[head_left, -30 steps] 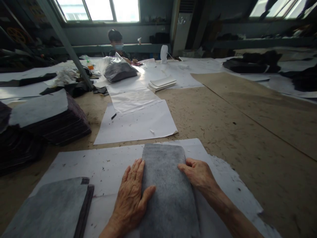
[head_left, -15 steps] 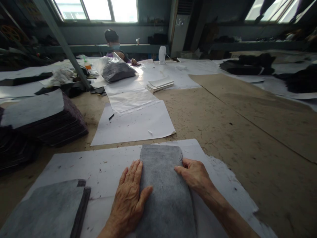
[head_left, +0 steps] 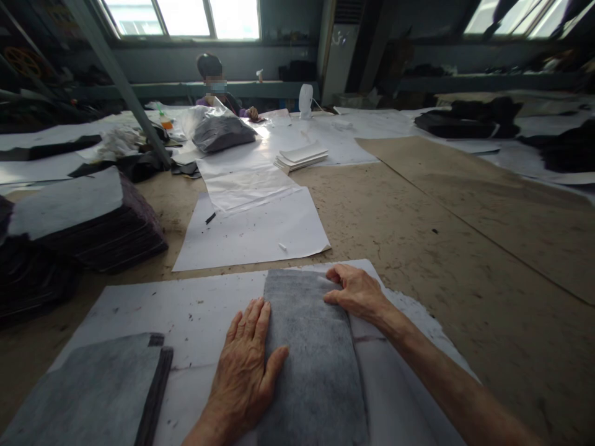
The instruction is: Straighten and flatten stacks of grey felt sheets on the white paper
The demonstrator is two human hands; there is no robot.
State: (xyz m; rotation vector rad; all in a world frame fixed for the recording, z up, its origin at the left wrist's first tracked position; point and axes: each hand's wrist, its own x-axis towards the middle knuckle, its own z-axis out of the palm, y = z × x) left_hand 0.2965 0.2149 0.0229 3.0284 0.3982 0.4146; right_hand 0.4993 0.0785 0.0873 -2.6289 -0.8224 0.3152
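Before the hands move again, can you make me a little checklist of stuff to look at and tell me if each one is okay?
1. Left hand flat on the grey felt piece, thumb on top: ok.
2. Right hand at the felt's far right corner: ok.
3. Felt lying flat on the white paper sheet, no folds showing: ok.
4. Near end of the felt straight too: cannot tell, it runs out of the picture.
5. Stack of grey pieces apart from the felt, not touching: ok.
6. Whether the right fingers pinch the corner or only press it: cannot tell.
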